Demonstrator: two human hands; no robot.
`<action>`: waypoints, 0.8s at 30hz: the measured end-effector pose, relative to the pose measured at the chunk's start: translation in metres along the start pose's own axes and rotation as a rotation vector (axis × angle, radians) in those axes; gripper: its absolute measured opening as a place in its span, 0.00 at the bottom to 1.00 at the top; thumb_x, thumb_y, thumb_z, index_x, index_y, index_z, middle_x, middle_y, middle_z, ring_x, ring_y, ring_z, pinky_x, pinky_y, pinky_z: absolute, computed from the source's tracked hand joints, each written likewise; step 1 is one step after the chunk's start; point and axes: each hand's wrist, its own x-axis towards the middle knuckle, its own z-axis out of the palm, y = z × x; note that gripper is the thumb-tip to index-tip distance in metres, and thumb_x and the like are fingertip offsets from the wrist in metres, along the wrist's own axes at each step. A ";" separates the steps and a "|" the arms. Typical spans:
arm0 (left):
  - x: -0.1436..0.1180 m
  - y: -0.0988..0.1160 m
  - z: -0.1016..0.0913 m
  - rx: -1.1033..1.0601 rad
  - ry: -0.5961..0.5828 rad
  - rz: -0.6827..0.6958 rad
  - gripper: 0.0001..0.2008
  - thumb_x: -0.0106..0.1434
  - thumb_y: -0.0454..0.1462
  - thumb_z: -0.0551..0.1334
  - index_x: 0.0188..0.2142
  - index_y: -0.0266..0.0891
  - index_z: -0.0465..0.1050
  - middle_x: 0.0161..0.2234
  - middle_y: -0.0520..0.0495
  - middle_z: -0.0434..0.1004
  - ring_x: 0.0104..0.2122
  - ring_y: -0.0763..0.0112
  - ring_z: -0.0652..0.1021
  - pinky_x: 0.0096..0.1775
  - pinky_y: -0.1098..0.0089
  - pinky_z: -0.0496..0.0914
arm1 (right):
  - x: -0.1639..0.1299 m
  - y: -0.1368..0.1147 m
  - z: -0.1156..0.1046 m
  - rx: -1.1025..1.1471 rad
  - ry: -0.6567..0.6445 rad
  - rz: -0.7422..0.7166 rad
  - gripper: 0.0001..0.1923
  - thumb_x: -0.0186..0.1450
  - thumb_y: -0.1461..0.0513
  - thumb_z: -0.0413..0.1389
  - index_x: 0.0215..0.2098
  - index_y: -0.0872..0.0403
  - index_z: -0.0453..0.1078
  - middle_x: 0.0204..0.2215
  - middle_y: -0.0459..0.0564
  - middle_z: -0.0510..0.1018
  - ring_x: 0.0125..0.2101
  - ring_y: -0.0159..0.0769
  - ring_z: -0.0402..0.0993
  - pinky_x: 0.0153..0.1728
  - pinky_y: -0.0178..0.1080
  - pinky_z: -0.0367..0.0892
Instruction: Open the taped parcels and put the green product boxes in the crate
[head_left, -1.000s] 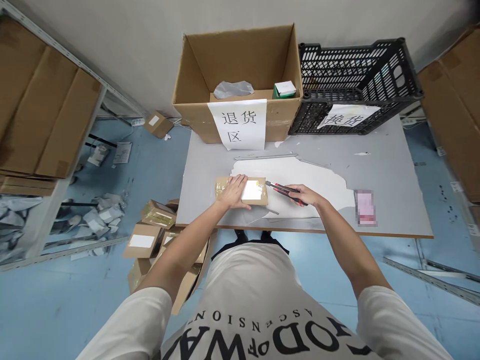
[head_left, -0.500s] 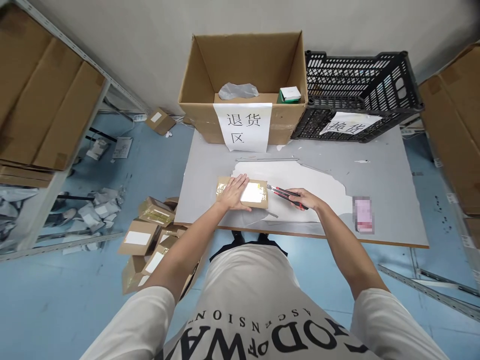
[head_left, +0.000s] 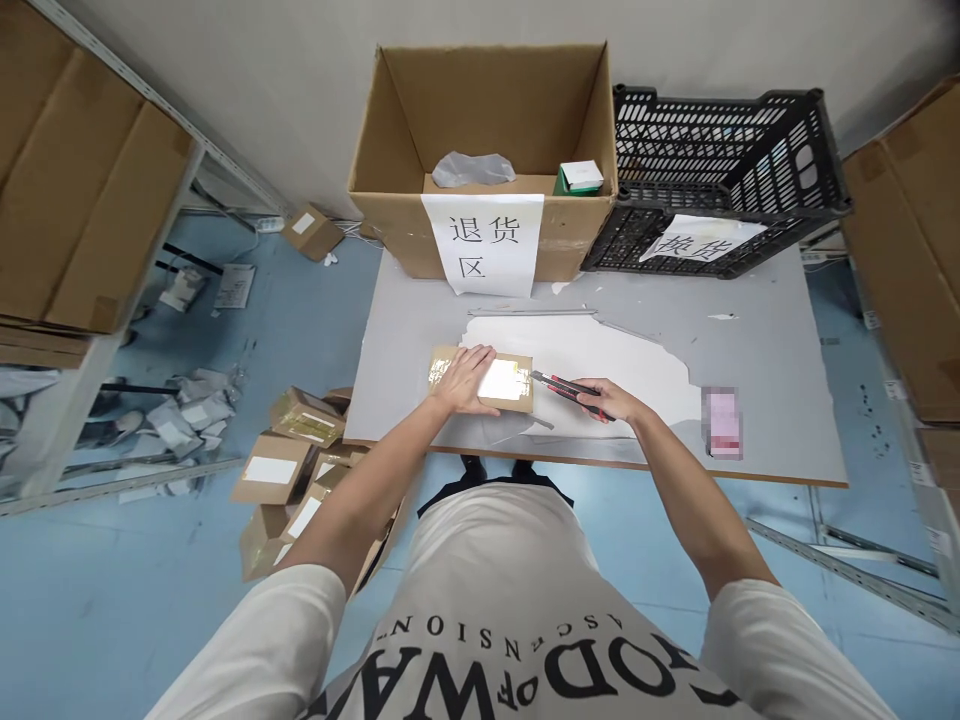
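The grey table (head_left: 757,340) carries everything in play, its top layer peeled away to a white patch in the middle. At its far edge stands an open cardboard carton (head_left: 480,120) with a paper sign taped to its front, and beside that a black plastic crate (head_left: 720,150) with its own label. On the floor to the left lies a heap of small taped parcels (head_left: 300,450).

Near the front edge of the table a flat brown parcel (head_left: 517,395) lies with its long axis running left to right, a shiny white label on its top (the tape glares too much to read the seam). The left hand (head_left: 463,380) rests flat on the parcel's left half, fingers spread and pressing down, not curled around anything.

The right hand (head_left: 604,397) is closed around the handle of a red-and-black utility knife (head_left: 562,385). The knife lies almost in line with the parcel's long axis, its tip pointing left and meeting the parcel's right end at about the upper corner. So the parcel lies directly left of the knife-holding hand, just beside the blade tip, while the left hand is the one actually on it. Whether the blade is extended cannot be made out.
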 end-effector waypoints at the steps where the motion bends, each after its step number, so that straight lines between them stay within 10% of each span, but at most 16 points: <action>1: 0.000 0.000 0.000 0.001 -0.001 0.001 0.63 0.40 0.66 0.61 0.65 0.28 0.44 0.62 0.30 0.52 0.62 0.44 0.53 0.62 0.50 0.42 | 0.000 0.000 0.001 0.001 0.005 -0.006 0.31 0.60 0.50 0.56 0.58 0.55 0.63 0.16 0.39 0.66 0.12 0.24 0.57 0.13 0.30 0.54; 24: -0.002 -0.002 -0.002 -0.068 0.001 0.019 0.61 0.39 0.63 0.64 0.65 0.32 0.47 0.62 0.33 0.53 0.62 0.44 0.54 0.62 0.51 0.42 | -0.024 0.010 0.029 -0.001 0.062 0.011 0.31 0.60 0.49 0.55 0.58 0.53 0.62 0.16 0.39 0.63 0.14 0.26 0.58 0.13 0.30 0.55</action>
